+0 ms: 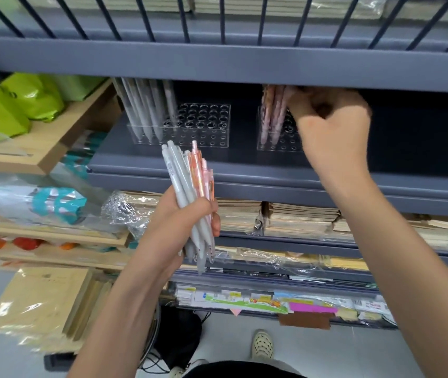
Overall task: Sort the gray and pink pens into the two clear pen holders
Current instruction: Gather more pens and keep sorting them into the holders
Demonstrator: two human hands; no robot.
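The left hand grips a bundle of gray and pink pens, upright, just below the shelf. The right hand, fingers curled, is at the tops of the pink pens standing in the right holder; whether it pinches one cannot be told. Gray pens stand in the left holder.

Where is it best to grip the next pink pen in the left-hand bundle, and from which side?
Pinch its upper end, probably, coming from the right. The pink pens lie on the right side of the bundle, their tops stand free above the left hand, and the gray pens block the left.
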